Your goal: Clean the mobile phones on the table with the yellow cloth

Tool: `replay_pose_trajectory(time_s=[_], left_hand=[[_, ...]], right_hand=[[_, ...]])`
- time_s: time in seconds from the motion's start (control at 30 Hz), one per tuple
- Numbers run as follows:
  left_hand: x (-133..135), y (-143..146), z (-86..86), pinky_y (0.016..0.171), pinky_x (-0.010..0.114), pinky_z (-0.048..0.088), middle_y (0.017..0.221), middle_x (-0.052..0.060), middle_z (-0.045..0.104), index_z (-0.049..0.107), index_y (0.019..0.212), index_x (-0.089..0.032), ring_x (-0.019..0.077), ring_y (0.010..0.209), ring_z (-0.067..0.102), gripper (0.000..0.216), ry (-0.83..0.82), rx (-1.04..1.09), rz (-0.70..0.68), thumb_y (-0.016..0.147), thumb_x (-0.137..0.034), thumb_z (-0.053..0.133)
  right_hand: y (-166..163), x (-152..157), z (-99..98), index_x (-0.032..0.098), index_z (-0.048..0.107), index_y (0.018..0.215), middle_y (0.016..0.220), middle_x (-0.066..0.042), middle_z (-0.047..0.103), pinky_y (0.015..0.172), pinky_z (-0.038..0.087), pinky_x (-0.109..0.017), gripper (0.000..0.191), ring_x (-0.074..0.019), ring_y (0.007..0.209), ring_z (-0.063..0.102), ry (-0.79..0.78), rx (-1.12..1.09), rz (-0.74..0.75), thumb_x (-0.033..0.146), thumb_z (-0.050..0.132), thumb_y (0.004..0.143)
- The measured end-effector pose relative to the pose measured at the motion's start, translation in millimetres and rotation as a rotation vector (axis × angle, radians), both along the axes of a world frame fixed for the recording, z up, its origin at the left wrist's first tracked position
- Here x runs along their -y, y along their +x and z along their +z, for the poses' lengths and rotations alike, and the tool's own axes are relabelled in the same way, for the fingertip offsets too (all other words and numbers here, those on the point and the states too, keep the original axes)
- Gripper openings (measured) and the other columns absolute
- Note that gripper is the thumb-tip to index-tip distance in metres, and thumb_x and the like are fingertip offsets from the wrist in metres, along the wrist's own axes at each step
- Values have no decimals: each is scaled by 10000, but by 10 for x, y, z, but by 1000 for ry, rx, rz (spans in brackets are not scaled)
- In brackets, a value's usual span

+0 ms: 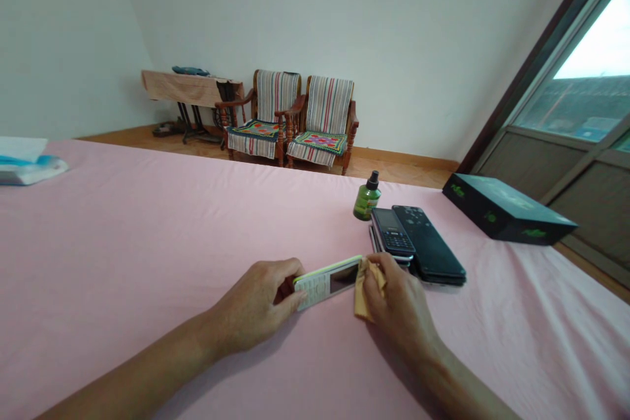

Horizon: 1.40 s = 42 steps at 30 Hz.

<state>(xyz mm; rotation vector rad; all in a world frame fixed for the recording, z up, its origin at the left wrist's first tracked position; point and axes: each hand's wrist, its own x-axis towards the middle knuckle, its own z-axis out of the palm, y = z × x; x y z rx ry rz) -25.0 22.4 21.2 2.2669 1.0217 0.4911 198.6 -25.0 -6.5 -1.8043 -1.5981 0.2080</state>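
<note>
My left hand [260, 305] is covering the near end of the white phone [329, 281] it's pinching, and the cloth [367, 289] is hiding the far end. My right hand [398, 305] is burying most of that cloth in its grip. Both forearms are running off the bottom edge. Stack of dark phones [394, 236]: lower ones are hiding under the top ones, so I'm not getting a count. Black box [506, 207] print is coming through too small to read. Packet [24, 161] is getting cut by the left edge.
</note>
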Motion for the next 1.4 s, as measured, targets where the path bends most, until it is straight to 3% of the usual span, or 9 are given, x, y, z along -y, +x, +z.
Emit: replay_pose_trajectory(time_s=[0.17, 0.33, 0.5, 0.77, 0.97, 1.07, 1.23, 1.3, 1.4], left_hand=[[4, 33, -19, 553, 222, 405, 684, -8, 631, 604, 832, -165, 135, 607, 570, 103, -94, 49, 32, 844, -255, 557], [27, 75, -90, 486, 221, 442, 637, 7, 651, 546, 820, -159, 128, 521, 582, 226, -459, 225, 66, 820, -380, 590], [17, 84, -134, 455, 208, 438, 618, 20, 653, 540, 813, -148, 118, 490, 580, 373, -625, 303, 49, 757, -490, 679], [-8, 92, -218, 424, 190, 442, 626, 46, 684, 531, 815, -143, 105, 461, 585, 494, -707, 387, 48, 719, -589, 723], [-7, 99, -235, 430, 193, 451, 610, 30, 674, 545, 825, -140, 105, 464, 582, 495, -733, 440, 46, 717, -583, 739], [-7, 97, -212, 442, 206, 451, 639, 38, 683, 548, 826, -145, 110, 475, 582, 476, -738, 422, 52, 722, -572, 731], [38, 101, -128, 473, 187, 378, 598, -40, 601, 590, 779, -140, 87, 505, 513, 268, -669, 290, -22, 667, -300, 773], [66, 107, -103, 486, 182, 346, 598, -65, 560, 630, 798, -135, 81, 532, 487, 184, -569, 225, -52, 661, -190, 740], [93, 120, -97, 493, 187, 334, 578, -80, 529, 659, 833, -141, 87, 538, 485, 154, -450, 145, -79, 688, -158, 708]], right_hand=[[-58, 29, 16, 191, 567, 1018, 816, -46, 698, 571, 439, -239, 211, -172, 650, 651, 162, -155, 81, 348, 454, 934], [-69, 29, -11, 205, 560, 959, 775, -29, 681, 563, 416, -249, 145, -173, 623, 635, 122, -110, 93, 287, 446, 928], [-41, 4, -52, 209, 548, 895, 725, -21, 644, 564, 389, -263, 120, -183, 610, 605, 36, -49, 123, 238, 434, 915], [-240, 120, -120, 212, 486, 817, 688, -3, 583, 549, 346, -241, 142, -147, 585, 519, 6, -61, 385, 170, 406, 927], [-350, 207, -70, 197, 532, 845, 828, -38, 637, 623, 392, -244, 163, -153, 699, 574, 28, 52, 712, 126, 406, 919], [-295, 177, -60, 198, 553, 901, 817, -29, 643, 644, 407, -248, 155, -154, 704, 585, 78, 11, 617, 147, 410, 932], [-63, -12, -47, 192, 573, 915, 749, -11, 631, 593, 391, -255, 129, -156, 638, 586, 155, -49, 144, 199, 445, 928], [-1, -81, -65, 188, 591, 871, 745, -16, 631, 602, 396, -260, 128, -163, 657, 592, 153, -24, 104, 206, 472, 916], [-10, -116, -113, 182, 631, 826, 772, -30, 614, 638, 414, -261, 149, -162, 701, 589, 143, 18, 216, 165, 499, 892]])
